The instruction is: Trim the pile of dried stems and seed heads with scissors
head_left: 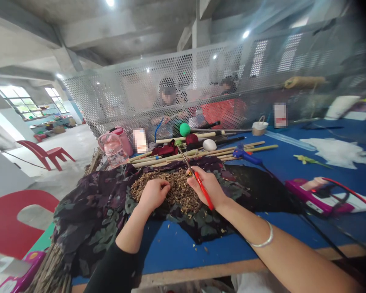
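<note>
My right hand (206, 186) is closed around a pair of red-handled scissors (203, 190), whose metal blades point up and away to the left. Below and beside it lies a pile of small brown chopped bits (179, 191), spread on a dark floral cloth (100, 203). Over the left part of this pile is my left hand (154, 194), its fingers curled together in a pinch. Whatever sits between those fingertips is too small or too hidden to tell.
Behind the pile lie several wooden sticks (171, 158), a green ball (184, 130), a white ball (209, 145) and a pink bag (114, 146). A blue glue gun (247, 156) and a purple power strip (311, 199) are to the right. Two people sit behind a perforated screen (125, 87).
</note>
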Motion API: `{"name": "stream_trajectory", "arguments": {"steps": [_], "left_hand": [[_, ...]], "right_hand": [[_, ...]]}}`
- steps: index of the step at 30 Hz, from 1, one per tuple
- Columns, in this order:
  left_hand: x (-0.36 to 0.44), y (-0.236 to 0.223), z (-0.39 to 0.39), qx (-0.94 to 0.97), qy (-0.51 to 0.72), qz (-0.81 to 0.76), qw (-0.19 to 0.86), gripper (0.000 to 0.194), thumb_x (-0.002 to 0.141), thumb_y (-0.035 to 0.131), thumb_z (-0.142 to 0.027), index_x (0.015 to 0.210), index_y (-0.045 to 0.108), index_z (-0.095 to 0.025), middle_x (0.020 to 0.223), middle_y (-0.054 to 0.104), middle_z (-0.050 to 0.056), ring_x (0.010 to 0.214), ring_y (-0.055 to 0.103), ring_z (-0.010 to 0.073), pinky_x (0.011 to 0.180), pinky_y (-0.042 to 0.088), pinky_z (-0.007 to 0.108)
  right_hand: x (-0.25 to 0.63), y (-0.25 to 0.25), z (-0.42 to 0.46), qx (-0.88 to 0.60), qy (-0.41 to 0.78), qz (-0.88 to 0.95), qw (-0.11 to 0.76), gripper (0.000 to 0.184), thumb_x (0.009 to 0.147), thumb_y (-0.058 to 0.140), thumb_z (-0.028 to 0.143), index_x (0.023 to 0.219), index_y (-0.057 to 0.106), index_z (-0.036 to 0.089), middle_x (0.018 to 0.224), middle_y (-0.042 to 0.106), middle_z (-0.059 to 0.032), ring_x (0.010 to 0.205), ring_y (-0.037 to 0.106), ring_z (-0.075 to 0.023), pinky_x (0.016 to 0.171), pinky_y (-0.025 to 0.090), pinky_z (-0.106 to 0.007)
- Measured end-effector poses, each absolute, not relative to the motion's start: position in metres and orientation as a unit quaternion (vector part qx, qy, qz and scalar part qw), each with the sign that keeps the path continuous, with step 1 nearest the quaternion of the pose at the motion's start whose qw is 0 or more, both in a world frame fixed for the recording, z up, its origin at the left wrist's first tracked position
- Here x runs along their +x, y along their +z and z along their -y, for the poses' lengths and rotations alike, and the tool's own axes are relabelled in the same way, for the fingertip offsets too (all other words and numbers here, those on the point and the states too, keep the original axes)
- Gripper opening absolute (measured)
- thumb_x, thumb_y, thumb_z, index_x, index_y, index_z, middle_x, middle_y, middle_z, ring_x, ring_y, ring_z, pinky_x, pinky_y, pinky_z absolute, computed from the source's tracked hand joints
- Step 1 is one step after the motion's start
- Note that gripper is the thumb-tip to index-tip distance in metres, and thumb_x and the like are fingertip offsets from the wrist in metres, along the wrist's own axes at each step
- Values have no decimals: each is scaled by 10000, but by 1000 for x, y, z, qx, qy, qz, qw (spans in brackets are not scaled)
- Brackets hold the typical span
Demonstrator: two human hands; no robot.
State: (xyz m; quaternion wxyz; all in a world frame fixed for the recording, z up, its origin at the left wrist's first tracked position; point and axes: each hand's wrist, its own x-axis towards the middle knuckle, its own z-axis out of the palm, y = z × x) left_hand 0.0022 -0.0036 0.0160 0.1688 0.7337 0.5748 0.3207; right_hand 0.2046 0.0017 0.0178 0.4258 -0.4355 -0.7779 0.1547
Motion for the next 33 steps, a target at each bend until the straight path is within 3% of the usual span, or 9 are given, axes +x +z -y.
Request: {"name": "stream_trajectory", "arguments": {"steps": [5, 9, 12, 15, 22, 33], "left_hand": [[16, 13, 2, 521, 488, -538, 448, 245, 691, 608, -401, 697, 605, -156, 584, 555, -12, 498, 495, 92, 436, 367, 185], [24, 15, 3, 361, 589, -434, 578, 291, 600, 720, -358, 712, 562, -142, 645, 542, -21, 526, 505, 47, 454, 416, 137], [27, 17, 3, 324, 622, -400, 590, 284, 591, 738, -319, 705, 550, -138, 628, 526, -32, 521, 502, 28, 484, 443, 119], [31, 19, 5, 319, 628, -399, 587, 291, 576, 749, -299, 709, 551, -132, 606, 526, -39, 505, 494, 20, 489, 447, 114], [37, 18, 9, 353, 627, -408, 562, 359, 535, 763, -368, 732, 581, -129, 623, 580, -22, 519, 507, 42, 507, 447, 155], [40, 12, 12, 397, 649, -424, 492, 252, 630, 676, -370, 717, 611, -142, 675, 611, -14, 575, 535, 71, 594, 460, 198]], "right_hand": [[199, 18, 0, -451, 154, 791, 383, 405, 835, 469, 474, 1093, 504, 165, 644, 578, -8, 610, 563, -166, 589, 400, -251], [198, 17, 2, -448, 123, 813, 351, 490, 740, 590, 496, 1107, 493, 188, 807, 609, -46, 739, 589, -192, 660, 428, -279], [197, 15, 2, -435, 96, 830, 335, 588, 651, 666, 526, 1099, 502, 181, 952, 594, -95, 876, 576, -233, 749, 443, -327], [195, 14, 2, -413, 84, 844, 333, 637, 617, 691, 537, 1100, 504, 167, 967, 583, -107, 906, 563, -252, 793, 443, -361], [193, 15, 3, -398, 83, 847, 343, 616, 643, 683, 531, 1117, 527, 170, 968, 587, -112, 918, 563, -257, 815, 443, -375], [190, 6, 2, -394, 117, 838, 359, 535, 687, 659, 510, 1091, 557, 175, 956, 633, -99, 872, 600, -227, 778, 461, -321]]}}
